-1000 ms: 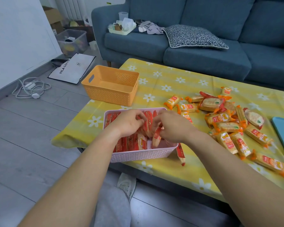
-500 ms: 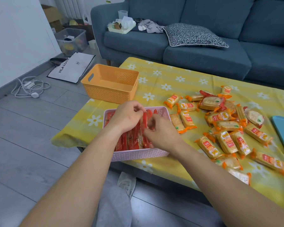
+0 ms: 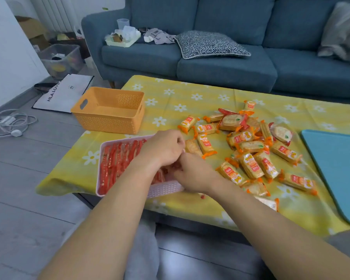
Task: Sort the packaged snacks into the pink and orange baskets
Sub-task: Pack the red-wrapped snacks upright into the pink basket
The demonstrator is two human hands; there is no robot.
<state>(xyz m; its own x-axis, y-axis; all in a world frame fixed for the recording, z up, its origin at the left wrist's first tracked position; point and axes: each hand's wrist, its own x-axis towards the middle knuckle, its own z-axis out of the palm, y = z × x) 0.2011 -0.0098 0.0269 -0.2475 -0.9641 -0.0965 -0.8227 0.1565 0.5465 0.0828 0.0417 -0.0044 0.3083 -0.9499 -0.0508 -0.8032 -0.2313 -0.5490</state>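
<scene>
Now the left grip (image 3: 164, 150) and right grip (image 3: 192, 174) meet over the right end of the pink basket (image 3: 164, 189), a shallow plastic tub with a perforated wall near the table's front edge. Both have curled fingers, but I cannot tell whether either grasps anything. Glossy red packets (image 3: 117, 158) lie in rows inside. Half a second ago the grips worked mid-basket; they have shifted right, uncovering those rows. Crinkly orange-wrapped biscuit packs (image 3: 251, 160) sprawl over the daisy-print yellow table (image 3: 190, 98), and the lattice-walled orange basket (image 3: 109, 123) stands behind.
</scene>
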